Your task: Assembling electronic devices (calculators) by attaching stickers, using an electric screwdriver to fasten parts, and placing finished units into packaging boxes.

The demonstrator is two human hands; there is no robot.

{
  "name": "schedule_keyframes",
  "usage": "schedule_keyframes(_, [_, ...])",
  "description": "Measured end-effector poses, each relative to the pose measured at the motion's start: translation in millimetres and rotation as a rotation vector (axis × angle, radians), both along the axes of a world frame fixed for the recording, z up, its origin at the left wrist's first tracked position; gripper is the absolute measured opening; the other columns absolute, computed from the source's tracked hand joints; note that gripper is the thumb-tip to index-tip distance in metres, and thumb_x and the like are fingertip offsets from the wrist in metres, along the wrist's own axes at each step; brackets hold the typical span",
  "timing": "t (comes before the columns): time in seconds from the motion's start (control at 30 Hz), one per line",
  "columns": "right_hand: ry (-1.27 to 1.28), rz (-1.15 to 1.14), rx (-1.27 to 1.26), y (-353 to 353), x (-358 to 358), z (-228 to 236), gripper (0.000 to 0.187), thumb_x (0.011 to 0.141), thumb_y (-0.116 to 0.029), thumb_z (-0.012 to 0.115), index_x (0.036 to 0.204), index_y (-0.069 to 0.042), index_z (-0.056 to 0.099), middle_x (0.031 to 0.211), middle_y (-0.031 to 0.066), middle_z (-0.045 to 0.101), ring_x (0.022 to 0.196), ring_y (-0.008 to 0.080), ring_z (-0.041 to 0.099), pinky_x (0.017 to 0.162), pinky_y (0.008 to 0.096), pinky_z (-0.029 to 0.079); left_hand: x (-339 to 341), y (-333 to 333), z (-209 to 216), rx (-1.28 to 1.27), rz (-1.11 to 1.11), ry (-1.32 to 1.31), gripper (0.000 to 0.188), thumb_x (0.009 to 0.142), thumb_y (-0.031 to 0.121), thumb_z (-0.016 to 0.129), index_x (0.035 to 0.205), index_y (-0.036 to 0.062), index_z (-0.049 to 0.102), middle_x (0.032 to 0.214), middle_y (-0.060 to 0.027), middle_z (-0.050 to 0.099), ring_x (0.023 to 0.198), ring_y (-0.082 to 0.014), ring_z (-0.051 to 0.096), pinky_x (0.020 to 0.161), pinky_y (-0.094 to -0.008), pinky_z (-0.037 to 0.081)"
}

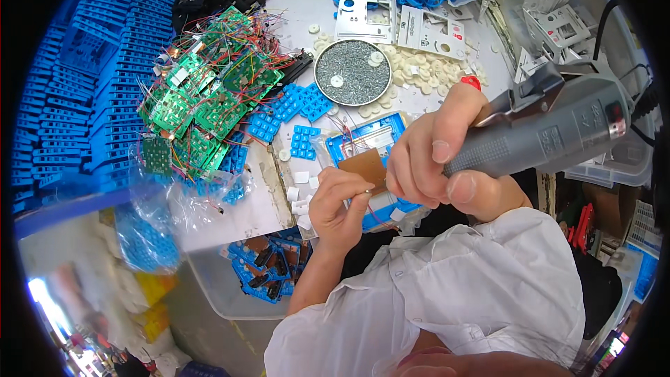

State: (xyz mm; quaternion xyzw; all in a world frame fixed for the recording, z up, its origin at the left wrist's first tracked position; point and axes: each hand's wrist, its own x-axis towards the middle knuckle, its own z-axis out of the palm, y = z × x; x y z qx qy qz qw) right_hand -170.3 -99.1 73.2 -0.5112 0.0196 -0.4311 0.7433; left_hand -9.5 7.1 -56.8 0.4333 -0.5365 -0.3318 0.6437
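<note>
My right hand (pixel 447 153) is wrapped round a grey electric screwdriver (pixel 544 132), tilted, its bit end hidden behind the fingers. Below it lies a blue plastic housing (pixel 338 148) with thin wires and a brown circuit board (pixel 366 165). My left hand (pixel 338 202) is closed in a pinch at the board's near edge. A tiny pale spot shows at its fingertips, too small to name. Beyond the housing stands a round dish (pixel 352 63) full of small metal screws, with two white discs on top.
Green circuit boards (pixel 209 98) with tangled wires are heaped at left, beside blue keypads (pixel 303 141) and stacked blue housings (pixel 105 84). Cream discs (pixel 419 73) and white panels (pixel 366 15) lie beyond. A clear bin (pixel 244 300) of assembled units stands below the table edge.
</note>
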Motion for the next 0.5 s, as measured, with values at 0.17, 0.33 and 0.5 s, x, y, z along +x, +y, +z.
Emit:
schedule_keyframes(0.17, [-0.135,-0.003,-0.066,-0.8,9.2,-10.8,0.028,0.092,-0.008,0.067,0.111,-0.006,0.047,0.070,0.0052,0.056,0.059,0.0136,0.057,0.055,0.0312,0.050,1.0,-0.9,-4.6,-0.007,-0.027,0.029,0.013,0.083,-0.004,0.074,0.094,0.0018,0.072,0.091,-0.0101,0.070,0.080,-0.0214,0.060,0.079,-0.0350,0.043])
schedule_keyframes(0.33, [-0.177,0.022,-0.067,-2.9,9.5,-13.5,0.028,0.091,-0.003,0.066,0.112,-0.003,0.047,0.071,0.0067,0.058,0.060,0.0135,0.058,0.055,0.0309,0.051,-0.4,-1.9,0.1,0.006,-0.054,0.077,0.017,0.080,-0.005,0.076,0.094,0.0031,0.072,0.091,-0.0090,0.070,0.079,-0.0211,0.060,0.079,-0.0353,0.043])
schedule_keyframes(0.5, [-0.053,0.011,-0.038,-1.9,4.1,-18.1,0.028,0.090,-0.004,0.067,0.111,-0.003,0.048,0.074,0.0065,0.060,0.064,0.0128,0.060,0.058,0.0304,0.051,20.9,-10.2,20.5,-0.170,0.033,-0.473,0.024,0.073,0.001,0.085,0.093,0.0072,0.073,0.085,-0.0049,0.068,0.074,-0.0219,0.061,0.075,-0.0361,0.042])
